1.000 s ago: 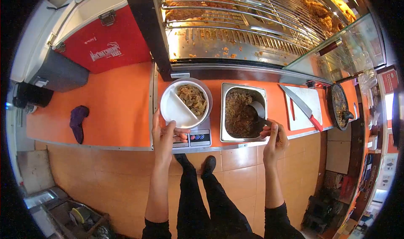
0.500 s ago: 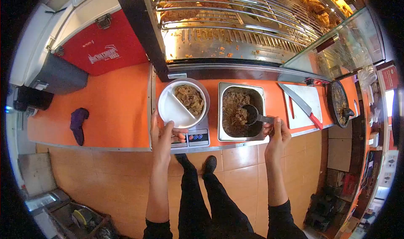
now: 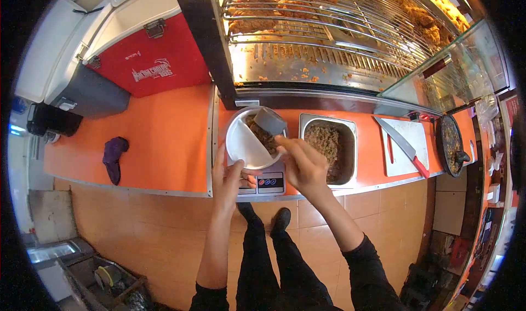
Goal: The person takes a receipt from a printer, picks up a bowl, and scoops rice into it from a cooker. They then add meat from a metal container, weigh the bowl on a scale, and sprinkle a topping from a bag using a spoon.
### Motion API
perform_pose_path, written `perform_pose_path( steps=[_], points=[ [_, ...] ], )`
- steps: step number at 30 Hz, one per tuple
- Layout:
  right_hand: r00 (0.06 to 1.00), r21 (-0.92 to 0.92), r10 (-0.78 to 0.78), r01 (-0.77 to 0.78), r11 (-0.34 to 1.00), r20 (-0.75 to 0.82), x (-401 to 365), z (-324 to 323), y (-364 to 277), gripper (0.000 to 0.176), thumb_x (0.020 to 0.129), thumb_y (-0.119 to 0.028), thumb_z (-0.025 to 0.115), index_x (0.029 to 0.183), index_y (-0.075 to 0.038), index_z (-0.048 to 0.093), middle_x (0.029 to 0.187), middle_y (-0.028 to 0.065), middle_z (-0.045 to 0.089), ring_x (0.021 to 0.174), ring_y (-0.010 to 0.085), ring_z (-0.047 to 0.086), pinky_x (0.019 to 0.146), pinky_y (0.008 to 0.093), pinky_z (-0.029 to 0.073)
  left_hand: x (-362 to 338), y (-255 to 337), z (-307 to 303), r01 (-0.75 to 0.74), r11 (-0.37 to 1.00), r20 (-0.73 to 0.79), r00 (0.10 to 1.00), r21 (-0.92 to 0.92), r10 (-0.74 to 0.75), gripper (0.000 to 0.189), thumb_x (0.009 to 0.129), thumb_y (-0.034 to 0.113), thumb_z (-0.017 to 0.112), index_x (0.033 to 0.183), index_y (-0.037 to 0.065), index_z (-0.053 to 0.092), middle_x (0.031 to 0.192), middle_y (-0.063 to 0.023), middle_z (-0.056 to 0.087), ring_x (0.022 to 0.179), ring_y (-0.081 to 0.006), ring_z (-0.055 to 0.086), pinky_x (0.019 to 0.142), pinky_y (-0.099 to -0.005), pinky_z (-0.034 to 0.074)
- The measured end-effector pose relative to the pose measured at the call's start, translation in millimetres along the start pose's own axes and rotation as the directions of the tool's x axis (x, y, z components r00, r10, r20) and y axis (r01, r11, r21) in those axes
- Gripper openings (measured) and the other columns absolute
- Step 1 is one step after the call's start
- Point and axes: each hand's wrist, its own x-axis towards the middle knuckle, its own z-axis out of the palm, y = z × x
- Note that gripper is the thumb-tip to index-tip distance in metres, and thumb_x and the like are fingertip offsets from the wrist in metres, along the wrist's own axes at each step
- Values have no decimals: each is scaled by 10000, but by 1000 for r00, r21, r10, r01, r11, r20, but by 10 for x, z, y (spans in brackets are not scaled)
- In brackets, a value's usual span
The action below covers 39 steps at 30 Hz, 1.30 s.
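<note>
A round white divided bowl [image 3: 241, 145] is over a kitchen scale [image 3: 270, 184], with brown shredded food in its right compartment. My left hand [image 3: 229, 178] grips the bowl's lower left rim with thumb and fingers. My right hand [image 3: 304, 166] is closed on a grey measuring scoop [image 3: 270, 121], tipped over the food side of the bowl; its handle is mostly hidden by my fingers. Just right of that hand sits a steel container [image 3: 350, 153] of brown food, partly covered by the hand.
A large knife [image 3: 402, 142] rests on a white cutting board [image 3: 413, 130]. Farther right is a black stone mortar [image 3: 450, 146]. A heated glass display [image 3: 307, 64] stands behind. At left are a purple cloth [image 3: 114, 158] and a red cooler box [image 3: 148, 56].
My right hand has moved left with the scoop, from the steel container to the bowl, and the scoop is now turned over. My left hand still holds the bowl; the whole view has shifted slightly.
</note>
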Motion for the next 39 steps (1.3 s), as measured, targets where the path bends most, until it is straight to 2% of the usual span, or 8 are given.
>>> perform_pose_path(
  steps=[8,11,16,22,26,28,34,39],
  points=[
    [991,14,-108,108,994,79,145,-72,-52,228,782,16,651,1010,1,642,781,117,633,612,220,618,541,310,490,26,13,-99,50,997,-12,999,-52,-51,576,920,64,431,1446,70,195,797,-200,648,599,-178,641,471,-267,525],
    [994,107,105,-102,989,-22,208,-120,-116,117,869,-28,593,954,3,667,733,107,635,571,143,616,509,248,463,23,16,-122,54,997,33,998,-48,-53,619,919,93,453,1462,80,155,781,-223,655,572,-177,630,480,-284,527],
    [949,209,311,-315,926,52,240,-81,-102,108,885,-19,571,938,13,659,696,92,609,552,117,615,492,229,454,49,-13,-142,45,996,47,998,-75,-41,626,915,92,452,1463,82,148,782,-221,656,567,-179,626,483,-288,529],
    [984,123,140,-154,980,111,299,-40,-118,100,871,-26,591,934,0,663,719,93,628,560,138,607,509,252,459,59,-22,-146,21,996,41,999,-87,-18,590,917,57,432,1443,58,165,764,-222,653,579,-192,643,485,-283,538],
    [964,78,253,-259,963,82,352,-125,-156,97,845,-23,608,924,1,659,735,109,632,601,185,617,545,279,468,35,-8,-155,27,996,48,999,-88,-23,550,924,24,402,1426,41,177,760,-229,654,592,-200,661,478,-269,546],
    [987,10,5,-6,1000,158,310,-13,-75,128,812,-5,622,937,-5,648,748,110,626,605,218,612,528,296,465,41,-26,-151,30,996,46,999,-84,-26,569,917,48,423,1435,57,189,799,-212,647,603,-199,657,474,-275,538],
    [988,85,138,-144,986,70,250,-128,-94,170,789,30,607,952,-7,641,795,113,650,645,254,635,538,315,482,10,-7,-128,37,998,-6,999,-54,-38,569,914,77,438,1438,67,215,842,-192,642,623,-197,654,480,-284,528],
    [977,64,-67,55,996,205,150,-10,-4,291,746,54,611,1030,-7,619,828,113,649,704,261,653,586,333,514,0,-30,-80,58,997,-22,998,-51,-59,558,926,97,439,1434,59,210,873,-197,630,636,-186,651,490,-272,525]
  ],
)
